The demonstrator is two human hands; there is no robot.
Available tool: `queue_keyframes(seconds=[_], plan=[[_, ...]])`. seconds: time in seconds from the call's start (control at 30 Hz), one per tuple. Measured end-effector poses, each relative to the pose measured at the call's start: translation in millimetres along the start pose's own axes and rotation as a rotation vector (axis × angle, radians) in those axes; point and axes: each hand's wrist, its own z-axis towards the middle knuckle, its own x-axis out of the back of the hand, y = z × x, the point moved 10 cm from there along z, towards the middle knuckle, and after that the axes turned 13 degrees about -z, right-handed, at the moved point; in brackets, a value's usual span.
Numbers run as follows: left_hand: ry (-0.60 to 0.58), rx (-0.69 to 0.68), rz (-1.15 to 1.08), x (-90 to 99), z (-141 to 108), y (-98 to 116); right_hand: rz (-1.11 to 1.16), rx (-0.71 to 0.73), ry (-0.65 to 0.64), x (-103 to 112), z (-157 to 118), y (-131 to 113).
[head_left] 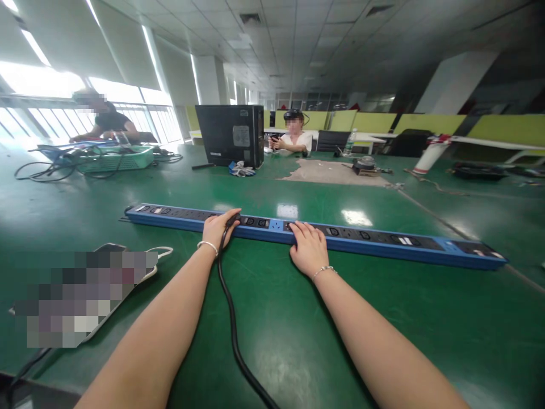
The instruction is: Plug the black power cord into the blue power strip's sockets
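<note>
A long blue power strip (383,250) with black socket panels lies across the green table in front of me. My left hand (218,230) is closed around the plug end of a black power cord (232,309), right at the strip's sockets left of its middle. Whether the plug is seated in a socket is hidden by my fingers. From that hand the cord runs down towards me. My right hand (309,245) rests on the strip, just right of a blue socket section (276,225), its fingers over the top and its thumb by the near side.
A blurred-out device with a pale edge (123,295) lies at the left. Behind the strip stand a black computer case (230,133), gloves (242,169), a green basket (140,158) with cables, and a white roll (431,154). Two people sit farther back.
</note>
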Motion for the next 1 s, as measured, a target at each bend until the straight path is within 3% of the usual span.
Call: queue_keyframes(seconds=[0.07, 0.17, 0.23, 0.3, 0.43, 0.5, 0.6, 1.0], plan=[[0.038, 0.017, -0.058, 5.1, 1.6, -5.1, 0.021, -0.008, 0.001, 0.4, 1.7, 2.1], [0.289, 0.071, -0.231, 35.3, 3.0, -13.3, 0.058, -0.025, 0.001, 0.9, 4.5, 5.5], [0.408, 0.060, -0.335, 48.5, 3.5, -7.8, 0.078, -0.034, 0.000, 1.0, 5.7, 7.0], [0.306, 0.010, -0.372, 36.2, 10.0, 12.4, 0.091, -0.040, 0.001, 1.3, 6.2, 7.8], [-0.103, -0.004, -0.332, -28.6, 12.4, 55.2, 0.101, -0.048, 0.005, 2.9, 5.7, 8.1], [-0.203, -0.005, -0.307, -51.5, 8.7, 68.6, 0.106, -0.047, 0.003, 3.5, 5.4, 7.6], [-0.231, -0.008, -0.257, -64.4, 6.6, 77.0, 0.111, -0.047, -0.004, 3.3, 5.6, 7.1], [-0.216, -0.066, -0.051, -67.2, 7.2, 94.0, 0.157, -0.061, 0.023, 3.1, 5.3, 8.4]])
